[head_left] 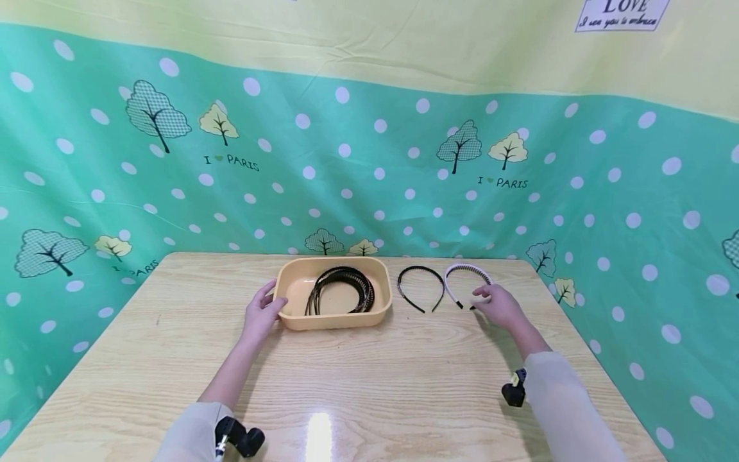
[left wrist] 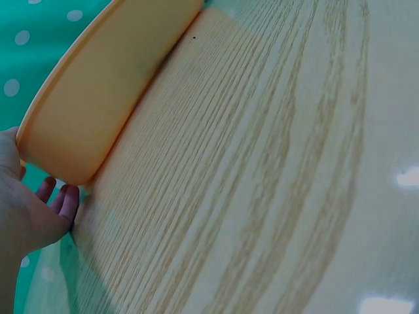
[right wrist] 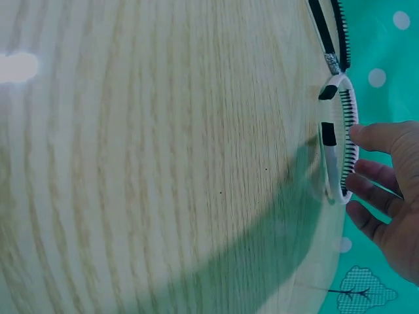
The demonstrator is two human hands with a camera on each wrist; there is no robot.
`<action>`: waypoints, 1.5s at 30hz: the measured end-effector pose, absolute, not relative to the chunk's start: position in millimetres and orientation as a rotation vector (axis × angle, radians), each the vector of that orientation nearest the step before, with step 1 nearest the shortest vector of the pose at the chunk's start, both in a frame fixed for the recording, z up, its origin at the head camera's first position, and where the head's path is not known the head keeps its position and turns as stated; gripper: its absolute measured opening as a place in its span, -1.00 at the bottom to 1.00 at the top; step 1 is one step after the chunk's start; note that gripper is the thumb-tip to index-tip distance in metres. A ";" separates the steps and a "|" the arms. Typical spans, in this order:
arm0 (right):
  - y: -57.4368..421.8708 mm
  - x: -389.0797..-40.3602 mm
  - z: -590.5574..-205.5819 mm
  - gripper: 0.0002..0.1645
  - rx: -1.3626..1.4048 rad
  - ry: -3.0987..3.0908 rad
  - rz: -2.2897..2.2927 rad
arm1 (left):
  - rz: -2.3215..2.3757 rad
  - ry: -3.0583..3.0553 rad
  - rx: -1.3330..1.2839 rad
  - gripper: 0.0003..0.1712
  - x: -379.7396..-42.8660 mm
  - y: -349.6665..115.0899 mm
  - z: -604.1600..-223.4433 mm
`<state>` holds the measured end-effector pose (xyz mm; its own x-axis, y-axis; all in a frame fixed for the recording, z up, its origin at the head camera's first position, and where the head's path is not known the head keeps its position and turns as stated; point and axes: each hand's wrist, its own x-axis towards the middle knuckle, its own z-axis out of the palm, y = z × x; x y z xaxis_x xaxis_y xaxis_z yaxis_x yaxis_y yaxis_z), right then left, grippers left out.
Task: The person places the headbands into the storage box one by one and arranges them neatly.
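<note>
A yellow plastic basin (head_left: 335,322) stands near the back of the table, with several black headbands (head_left: 367,292) heaped inside. My left hand (head_left: 262,316) holds its left end, thumb over the rim and fingers along the outside. The left wrist view shows the basin's outer wall (left wrist: 98,98) beside that hand (left wrist: 33,219). To the right of the basin lies a black headband (head_left: 399,282). Beyond it is a white headband (head_left: 452,268) with dark teeth on its inner side. My right hand (head_left: 501,307) reaches to the white headband's (right wrist: 332,167) right side, fingers spread apart.
The wood-grain table (head_left: 369,385) meets a green dotted cloth (head_left: 346,160) at the back and right. Black wrist cameras (head_left: 239,436) sit at both sleeves. Bright glare (head_left: 319,436) marks the table front.
</note>
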<state>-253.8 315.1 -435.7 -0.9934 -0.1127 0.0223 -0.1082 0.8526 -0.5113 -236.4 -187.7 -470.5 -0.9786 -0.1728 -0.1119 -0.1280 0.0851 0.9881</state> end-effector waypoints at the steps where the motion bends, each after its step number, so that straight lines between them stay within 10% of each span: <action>1: 316.2 -253.7 -436.4 -0.61 -0.177 3.017 -0.832 | -2.078 -2.288 0.317 -0.30 -236.4 -187.7 -470.3; 45: 316.3 -259.7 -451.0 -0.67 -0.238 3.000 -0.651 | -2.053 -2.293 0.319 -0.32 -236.2 -187.7 -471.5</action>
<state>-259.7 316.3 -451.0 -0.9861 -0.1640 -0.0285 -0.1374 0.8988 -0.4163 -236.2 -187.7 -471.5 -0.9777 -0.1841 -0.1015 -0.1212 0.0991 0.9877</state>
